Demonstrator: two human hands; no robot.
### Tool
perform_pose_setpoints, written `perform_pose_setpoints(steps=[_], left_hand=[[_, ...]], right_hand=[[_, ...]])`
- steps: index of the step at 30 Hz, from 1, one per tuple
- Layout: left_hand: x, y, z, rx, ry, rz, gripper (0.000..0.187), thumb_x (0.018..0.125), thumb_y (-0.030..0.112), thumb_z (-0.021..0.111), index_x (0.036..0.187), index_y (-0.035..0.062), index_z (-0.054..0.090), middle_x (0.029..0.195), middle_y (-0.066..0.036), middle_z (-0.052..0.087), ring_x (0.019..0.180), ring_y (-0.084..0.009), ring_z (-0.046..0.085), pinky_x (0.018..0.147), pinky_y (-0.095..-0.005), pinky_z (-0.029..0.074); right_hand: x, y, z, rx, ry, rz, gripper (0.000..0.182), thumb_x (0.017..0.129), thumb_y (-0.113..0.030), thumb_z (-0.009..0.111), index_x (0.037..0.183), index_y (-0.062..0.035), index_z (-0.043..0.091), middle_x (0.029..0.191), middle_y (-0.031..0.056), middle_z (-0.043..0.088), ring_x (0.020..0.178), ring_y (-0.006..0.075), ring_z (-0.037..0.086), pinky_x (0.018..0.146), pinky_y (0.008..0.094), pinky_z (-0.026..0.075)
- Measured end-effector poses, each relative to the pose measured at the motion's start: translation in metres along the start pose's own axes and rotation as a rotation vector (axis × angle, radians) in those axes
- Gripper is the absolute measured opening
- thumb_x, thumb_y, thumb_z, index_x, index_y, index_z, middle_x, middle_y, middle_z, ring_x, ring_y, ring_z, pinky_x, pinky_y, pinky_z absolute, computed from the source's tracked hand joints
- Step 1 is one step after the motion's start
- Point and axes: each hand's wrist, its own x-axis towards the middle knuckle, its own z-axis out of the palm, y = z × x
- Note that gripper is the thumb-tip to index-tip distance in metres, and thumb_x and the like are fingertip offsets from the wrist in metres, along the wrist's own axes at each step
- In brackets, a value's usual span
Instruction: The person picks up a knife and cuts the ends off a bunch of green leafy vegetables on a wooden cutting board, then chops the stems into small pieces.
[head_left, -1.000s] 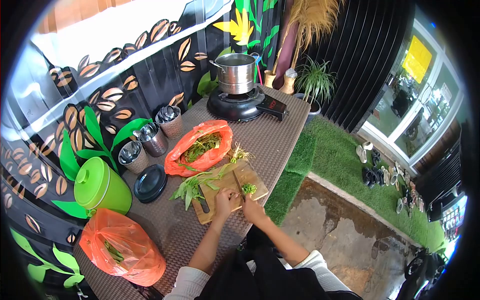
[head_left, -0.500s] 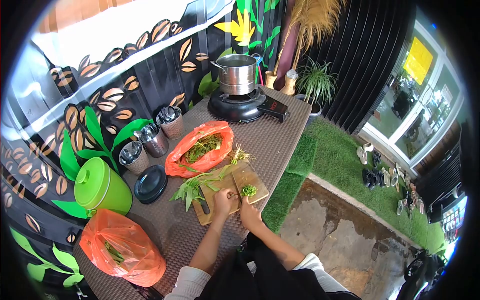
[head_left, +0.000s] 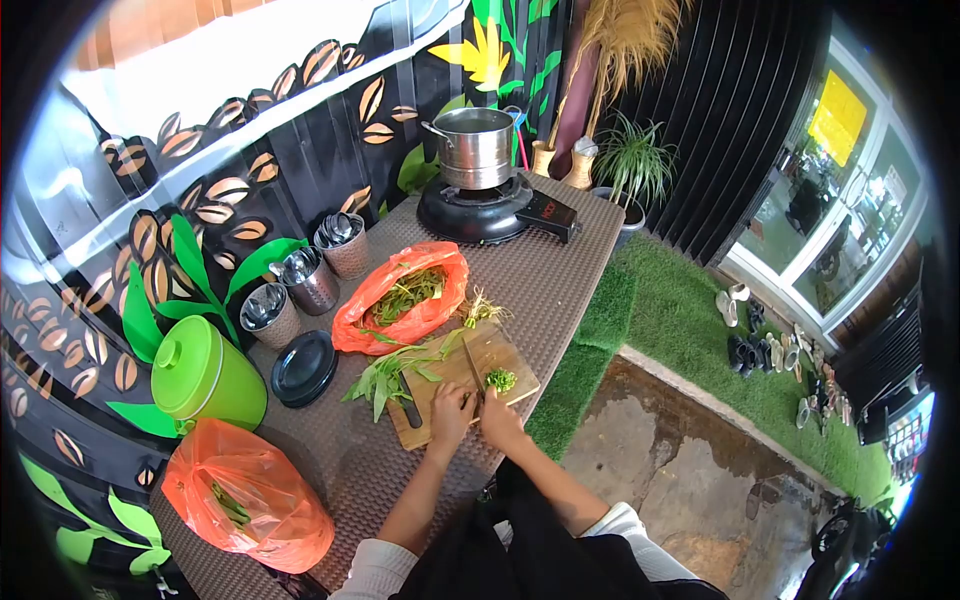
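My right hand (head_left: 500,422) is closed around the handle of a knife (head_left: 474,362), its blade pointing away from me over the wooden cutting board (head_left: 492,345). Just left of the blade, my left hand (head_left: 450,412) rests on the board with curled fingers; what they hold, if anything, is hidden. A small heap of chopped greens (head_left: 501,380) lies to the right of the knife. Long leafy greens (head_left: 380,382) spread over the board's left end and onto the table. Pale roots and stem ends (head_left: 484,310) lie at the far edge of the board.
An open orange bag (head_left: 405,295) of greens sits beyond the board. A steel pot (head_left: 474,150) stands on a black portable stove (head_left: 470,212). Cutlery cups (head_left: 268,318), dark plates (head_left: 303,368), a green lidded container (head_left: 208,372) and another orange bag (head_left: 250,500) are to the left.
My left hand has drawn slightly toward me, and its fingers sit lower on the board. The knife blade shows more plainly, a little to the left. The chopped heap stays in place.
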Motion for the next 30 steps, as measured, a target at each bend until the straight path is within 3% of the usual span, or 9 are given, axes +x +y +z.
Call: perform_pose_setpoints(steps=[5,9,15,21,24,30], left_hand=[[0.001,-0.002,0.002,0.011,-0.012,0.004,0.012,0.077,0.010,0.064,0.084,0.0002,0.065,0.085,-0.014,0.059,0.087,-0.0333,0.053,0.077,-0.0416,0.043],[0.000,-0.005,0.005,0.035,0.017,-0.004,0.012,0.076,0.010,0.064,0.085,0.0014,0.066,0.086,-0.014,0.059,0.087,-0.0336,0.053,0.079,-0.0421,0.043],[0.000,0.001,0.003,0.058,0.067,-0.044,0.009,0.075,0.007,0.066,0.082,0.0013,0.067,0.083,-0.014,0.059,0.086,-0.0315,0.053,0.076,-0.0384,0.043],[-0.002,-0.004,0.006,0.010,0.068,-0.104,0.008,0.074,0.006,0.067,0.080,0.0016,0.068,0.081,-0.013,0.060,0.086,-0.0311,0.053,0.078,-0.0386,0.043],[-0.008,0.001,0.003,0.081,0.066,-0.028,0.010,0.075,0.007,0.064,0.083,0.0013,0.067,0.085,-0.013,0.061,0.089,-0.0306,0.052,0.080,-0.0388,0.042],[-0.003,-0.004,0.008,0.037,0.030,0.044,0.011,0.076,0.005,0.063,0.085,0.0014,0.067,0.088,-0.011,0.063,0.089,-0.0301,0.053,0.080,-0.0390,0.043]], right_hand=[[-0.005,-0.001,-0.005,0.010,-0.030,-0.016,0.034,0.090,-0.020,0.048,0.114,-0.0003,0.034,0.091,0.0296,0.061,0.085,0.0451,0.062,0.073,0.0528,0.050],[-0.010,-0.008,0.006,0.010,0.009,0.044,0.033,0.091,-0.022,0.047,0.112,0.0002,0.035,0.089,0.0296,0.061,0.085,0.0462,0.061,0.072,0.0536,0.049],[0.010,0.006,0.001,0.102,-0.042,-0.059,0.035,0.091,-0.022,0.047,0.115,0.0004,0.035,0.091,0.0325,0.060,0.085,0.0470,0.061,0.072,0.0545,0.049],[-0.012,-0.007,0.007,0.036,-0.008,0.048,0.036,0.092,-0.025,0.043,0.116,0.0003,0.035,0.084,0.0291,0.063,0.082,0.0437,0.063,0.072,0.0538,0.049],[-0.008,0.005,0.000,0.000,0.070,0.044,0.037,0.092,-0.025,0.043,0.118,-0.0002,0.034,0.081,0.0284,0.063,0.080,0.0439,0.063,0.072,0.0534,0.050],[-0.005,0.014,-0.012,0.025,0.008,0.046,0.040,0.092,-0.025,0.043,0.120,0.0011,0.032,0.085,0.0294,0.062,0.083,0.0459,0.061,0.074,0.0548,0.049]])
